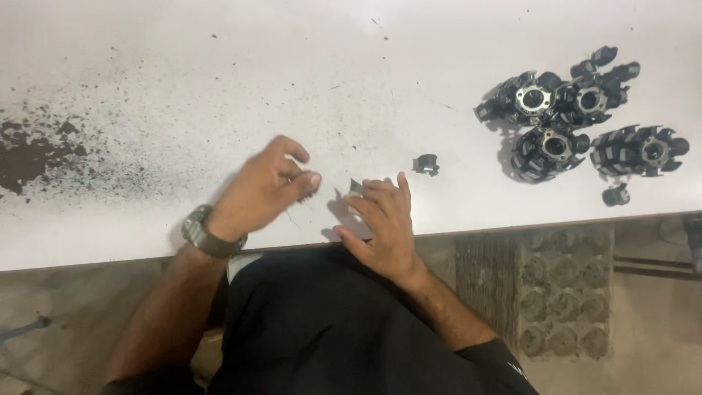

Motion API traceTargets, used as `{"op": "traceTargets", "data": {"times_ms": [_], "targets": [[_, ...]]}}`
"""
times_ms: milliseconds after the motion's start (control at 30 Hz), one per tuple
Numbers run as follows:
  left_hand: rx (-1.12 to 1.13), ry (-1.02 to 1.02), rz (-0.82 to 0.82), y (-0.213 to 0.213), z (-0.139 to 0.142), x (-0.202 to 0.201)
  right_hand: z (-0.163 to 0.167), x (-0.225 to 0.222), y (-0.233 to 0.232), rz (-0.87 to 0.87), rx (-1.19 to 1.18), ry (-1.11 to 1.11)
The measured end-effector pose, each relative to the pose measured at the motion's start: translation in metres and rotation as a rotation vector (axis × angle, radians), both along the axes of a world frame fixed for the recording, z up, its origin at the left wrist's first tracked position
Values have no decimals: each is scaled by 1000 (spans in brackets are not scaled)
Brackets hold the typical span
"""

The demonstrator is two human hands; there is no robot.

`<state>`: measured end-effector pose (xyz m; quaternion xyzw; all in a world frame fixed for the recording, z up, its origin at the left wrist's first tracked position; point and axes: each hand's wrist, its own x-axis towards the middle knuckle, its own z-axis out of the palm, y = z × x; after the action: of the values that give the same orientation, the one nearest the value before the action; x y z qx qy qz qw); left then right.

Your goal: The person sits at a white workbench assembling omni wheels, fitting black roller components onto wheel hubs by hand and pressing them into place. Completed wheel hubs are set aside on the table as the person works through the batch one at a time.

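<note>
A white table (219, 58) is taken as the landmark. At its right end, a cluster of four black finned parts with metal centres (578, 121) is seen, with smaller black pieces (616, 194) scattered just beside them. One small black piece (425, 164) is set apart, nearer the table's middle. Dark powder (36, 153) is spread over the left end (thinning towards the centre). Below the table's near edge, a grey dimpled block (563, 300) is seen on the floor.

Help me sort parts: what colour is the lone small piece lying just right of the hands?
Black, seen in the head view: the small piece on the white table.
</note>
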<state>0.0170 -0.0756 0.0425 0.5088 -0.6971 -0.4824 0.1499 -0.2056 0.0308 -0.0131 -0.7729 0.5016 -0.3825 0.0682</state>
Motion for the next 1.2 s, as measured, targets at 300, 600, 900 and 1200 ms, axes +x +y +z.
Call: {"op": "traceTargets", "data": {"times_ms": [300, 600, 900, 1200], "targets": [[130, 35, -53, 43, -16, -18, -8, 2, -1, 92, -35, 13], [-733, 174, -371, 50, -9, 5, -10, -2, -5, 108, 18, -37], [-790, 74, -327, 56, -10, 10, 0, -2, -4, 142, 81, 2], [-980, -88, -361, 61, -8, 15, 0, 7, -3, 67, 41, 129]]}}
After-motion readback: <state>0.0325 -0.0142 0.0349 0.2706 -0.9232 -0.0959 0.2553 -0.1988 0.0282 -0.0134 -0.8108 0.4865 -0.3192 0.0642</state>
